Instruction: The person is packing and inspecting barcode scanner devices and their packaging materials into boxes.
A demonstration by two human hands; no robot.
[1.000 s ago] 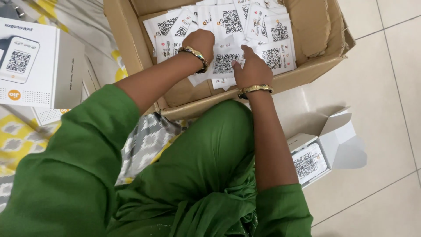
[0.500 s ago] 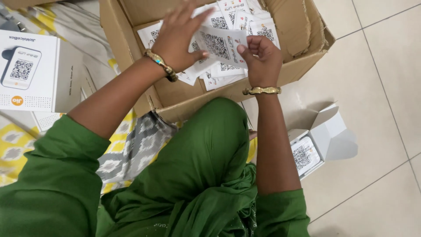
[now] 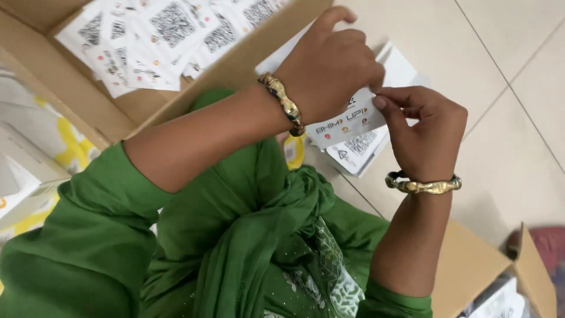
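Observation:
Both of my hands hold one white code sticker sheet (image 3: 348, 121) over the floor, in front of my green-clad lap. My left hand (image 3: 331, 65) covers the sheet's upper part from above, fingers curled on it. My right hand (image 3: 425, 134) pinches its right edge between thumb and fingertips. Each wrist wears a gold bangle. Under the sheet lies a small open white box (image 3: 393, 65) with a white code-faced device (image 3: 356, 151) in it. The brown cardboard box (image 3: 235, 65) holding several more code stickers (image 3: 170, 26) is at the upper left.
Beige floor tiles (image 3: 506, 76) spread to the right. Another brown cardboard box (image 3: 471, 271) with white items sits at the lower right, a reddish thing (image 3: 544, 247) beside it. A yellow and grey patterned cloth (image 3: 53, 135) and a white box (image 3: 23, 188) lie at left.
Both hands lifted one sticker sheet out of the cardboard box and carried it right, over the small open white box. The view swung right with them.

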